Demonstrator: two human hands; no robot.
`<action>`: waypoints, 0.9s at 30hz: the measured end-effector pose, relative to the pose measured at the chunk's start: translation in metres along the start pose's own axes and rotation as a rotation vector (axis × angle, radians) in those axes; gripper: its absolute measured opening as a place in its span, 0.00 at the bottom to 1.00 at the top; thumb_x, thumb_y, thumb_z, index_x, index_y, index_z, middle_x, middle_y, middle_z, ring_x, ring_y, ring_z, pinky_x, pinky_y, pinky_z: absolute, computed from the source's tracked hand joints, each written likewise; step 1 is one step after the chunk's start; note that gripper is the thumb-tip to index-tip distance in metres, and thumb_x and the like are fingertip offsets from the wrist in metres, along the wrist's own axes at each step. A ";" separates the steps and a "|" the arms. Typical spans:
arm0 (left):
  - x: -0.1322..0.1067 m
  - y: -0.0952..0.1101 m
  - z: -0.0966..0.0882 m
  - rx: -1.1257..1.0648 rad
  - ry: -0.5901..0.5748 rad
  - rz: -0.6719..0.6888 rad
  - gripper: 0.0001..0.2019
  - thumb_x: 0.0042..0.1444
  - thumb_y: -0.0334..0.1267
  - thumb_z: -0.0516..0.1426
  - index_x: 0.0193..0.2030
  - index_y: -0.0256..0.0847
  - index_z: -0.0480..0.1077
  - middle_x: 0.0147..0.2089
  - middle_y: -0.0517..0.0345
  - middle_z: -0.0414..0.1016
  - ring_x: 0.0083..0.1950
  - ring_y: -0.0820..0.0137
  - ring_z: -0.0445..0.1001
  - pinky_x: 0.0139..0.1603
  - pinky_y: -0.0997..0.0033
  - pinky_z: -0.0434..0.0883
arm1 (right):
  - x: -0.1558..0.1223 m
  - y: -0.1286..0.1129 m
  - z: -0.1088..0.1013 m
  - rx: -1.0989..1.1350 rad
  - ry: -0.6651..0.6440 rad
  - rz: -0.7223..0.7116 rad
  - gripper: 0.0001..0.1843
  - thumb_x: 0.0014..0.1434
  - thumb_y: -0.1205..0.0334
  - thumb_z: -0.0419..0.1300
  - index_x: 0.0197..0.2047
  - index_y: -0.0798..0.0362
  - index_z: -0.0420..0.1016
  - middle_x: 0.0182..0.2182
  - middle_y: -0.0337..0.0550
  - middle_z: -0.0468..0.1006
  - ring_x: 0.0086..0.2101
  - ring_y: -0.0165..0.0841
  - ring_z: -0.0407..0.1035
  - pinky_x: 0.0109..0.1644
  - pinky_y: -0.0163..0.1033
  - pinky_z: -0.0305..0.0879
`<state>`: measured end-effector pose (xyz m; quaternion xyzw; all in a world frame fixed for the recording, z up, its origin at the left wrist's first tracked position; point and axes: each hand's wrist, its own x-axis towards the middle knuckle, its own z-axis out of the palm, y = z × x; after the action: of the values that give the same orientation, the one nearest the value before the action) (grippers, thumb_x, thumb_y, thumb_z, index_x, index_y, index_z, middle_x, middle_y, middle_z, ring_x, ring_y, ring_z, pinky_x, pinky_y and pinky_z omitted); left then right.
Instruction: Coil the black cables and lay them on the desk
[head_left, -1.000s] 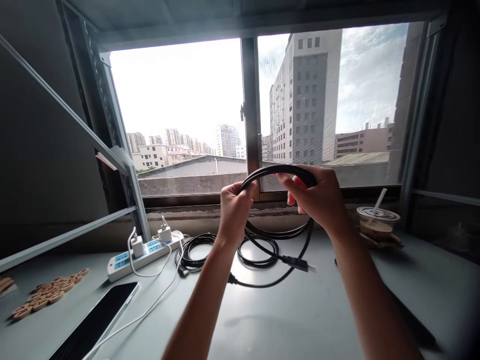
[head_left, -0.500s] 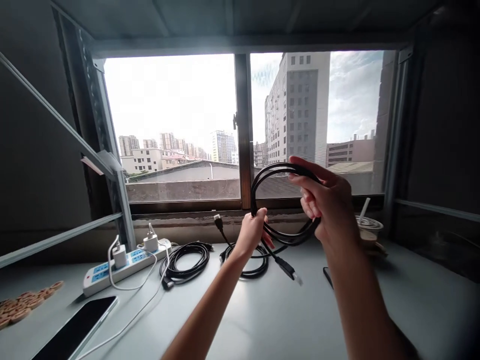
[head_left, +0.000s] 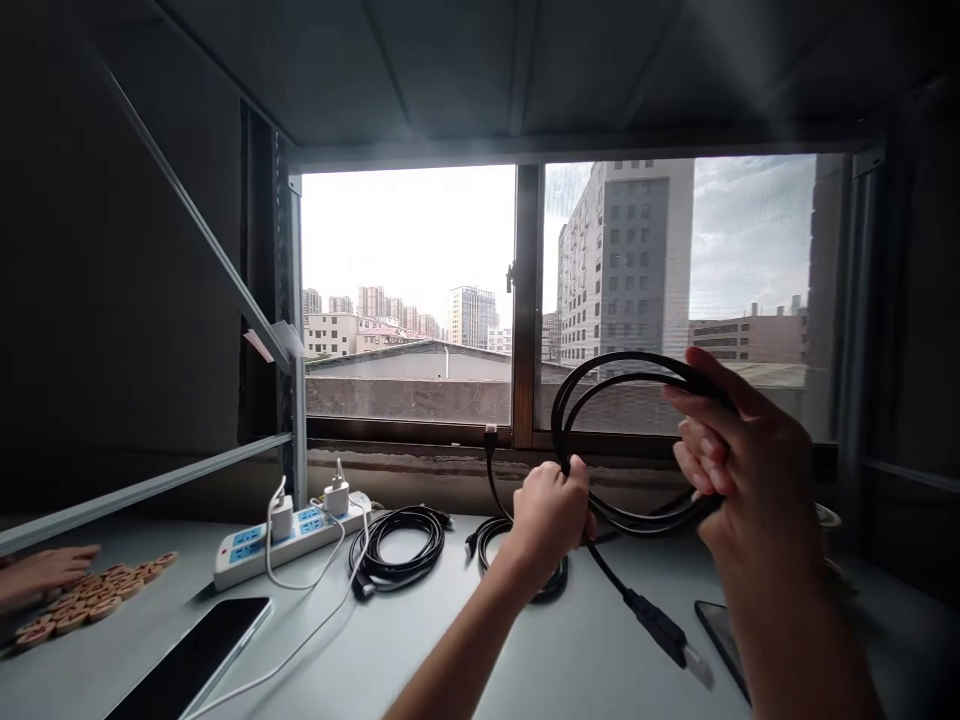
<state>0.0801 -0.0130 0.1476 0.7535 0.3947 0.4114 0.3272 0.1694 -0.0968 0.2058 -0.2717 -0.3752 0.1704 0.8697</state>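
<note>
Head view: left hand [head_left: 551,505] and right hand [head_left: 754,445] grip the black cable coil [head_left: 637,523] (one plug [head_left: 660,628] dangles); its loops look wider now, so they seem pulled open

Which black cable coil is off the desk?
The rightmost coil, held up in the left hand and right hand. The leftmost coil lies beside the power strip, the middle coil partly behind the left forearm, both on the desk.

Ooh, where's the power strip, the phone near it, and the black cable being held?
Power strip [head_left: 310,520]: head view, its blue sockets.
Phone [head_left: 193,656]: head view, its dark screen.
Black cable [head_left: 637,522]: head view, its coil's lower curve.
</note>
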 end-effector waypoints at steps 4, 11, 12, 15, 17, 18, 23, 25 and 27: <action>0.003 -0.002 0.005 -0.063 -0.083 0.056 0.24 0.56 0.41 0.45 0.08 0.43 0.52 0.09 0.59 0.60 0.15 0.72 0.57 0.21 0.74 0.56 | -0.014 -0.008 0.002 -0.052 -0.007 -0.099 0.16 0.42 0.66 0.67 0.38 0.47 0.79 0.06 0.25 0.55 0.07 0.20 0.45 0.08 0.29 0.40; 0.008 -0.018 0.000 -0.129 -0.440 -0.131 0.29 0.59 0.52 0.38 0.15 0.40 0.65 0.14 0.50 0.69 0.19 0.68 0.67 0.27 0.72 0.65 | 0.000 0.009 0.002 -0.045 -0.145 -0.033 0.19 0.42 0.66 0.65 0.41 0.50 0.78 0.05 0.24 0.54 0.08 0.19 0.44 0.09 0.28 0.39; 0.008 -0.018 -0.002 -0.123 -0.520 -0.148 0.31 0.59 0.54 0.37 0.16 0.38 0.67 0.14 0.49 0.69 0.24 0.67 0.70 0.30 0.72 0.66 | 0.004 0.011 0.001 -0.031 -0.133 -0.022 0.19 0.40 0.65 0.66 0.40 0.51 0.78 0.05 0.24 0.53 0.08 0.19 0.43 0.09 0.27 0.39; 0.008 -0.018 -0.004 -0.165 -0.659 -0.229 0.33 0.58 0.58 0.36 0.25 0.36 0.71 0.17 0.48 0.71 0.34 0.65 0.73 0.40 0.71 0.66 | 0.012 0.011 -0.003 -0.001 -0.093 0.005 0.16 0.37 0.66 0.67 0.35 0.52 0.77 0.05 0.23 0.50 0.08 0.18 0.41 0.10 0.27 0.37; 0.010 -0.017 -0.001 -0.266 -0.677 -0.261 0.30 0.58 0.57 0.38 0.30 0.36 0.71 0.23 0.49 0.75 0.33 0.66 0.74 0.42 0.69 0.65 | 0.015 0.009 -0.006 0.022 -0.069 0.015 0.15 0.36 0.68 0.66 0.32 0.51 0.76 0.05 0.22 0.48 0.09 0.17 0.40 0.11 0.26 0.37; 0.011 -0.017 0.002 -0.332 -0.663 -0.255 0.28 0.58 0.55 0.39 0.33 0.35 0.71 0.27 0.49 0.76 0.32 0.66 0.74 0.43 0.68 0.65 | 0.017 0.010 -0.007 0.038 -0.055 0.020 0.14 0.36 0.69 0.65 0.31 0.51 0.76 0.05 0.22 0.48 0.09 0.17 0.39 0.11 0.26 0.37; 0.018 -0.021 0.013 -0.454 -0.327 -0.092 0.19 0.58 0.42 0.44 0.44 0.34 0.70 0.37 0.51 0.76 0.36 0.68 0.74 0.40 0.71 0.65 | 0.037 0.034 -0.014 0.165 -0.015 0.120 0.16 0.34 0.72 0.62 0.32 0.53 0.76 0.07 0.22 0.48 0.10 0.17 0.39 0.11 0.25 0.35; 0.023 -0.025 0.010 -0.419 -0.182 -0.037 0.15 0.56 0.37 0.47 0.41 0.33 0.70 0.39 0.51 0.75 0.38 0.68 0.73 0.37 0.73 0.66 | 0.043 0.048 -0.014 0.177 -0.036 0.188 0.18 0.34 0.71 0.62 0.34 0.53 0.75 0.07 0.22 0.48 0.10 0.16 0.39 0.11 0.24 0.36; 0.026 -0.028 0.004 -0.447 -0.119 -0.017 0.12 0.54 0.34 0.48 0.38 0.33 0.71 0.37 0.51 0.75 0.38 0.68 0.73 0.35 0.74 0.66 | 0.045 0.057 -0.012 0.140 -0.077 0.208 0.19 0.35 0.70 0.62 0.36 0.52 0.75 0.07 0.22 0.49 0.09 0.17 0.40 0.11 0.24 0.37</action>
<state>0.0841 0.0217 0.1324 0.6819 0.2800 0.4410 0.5121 0.2030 -0.0333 0.1895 -0.2411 -0.3655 0.2956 0.8491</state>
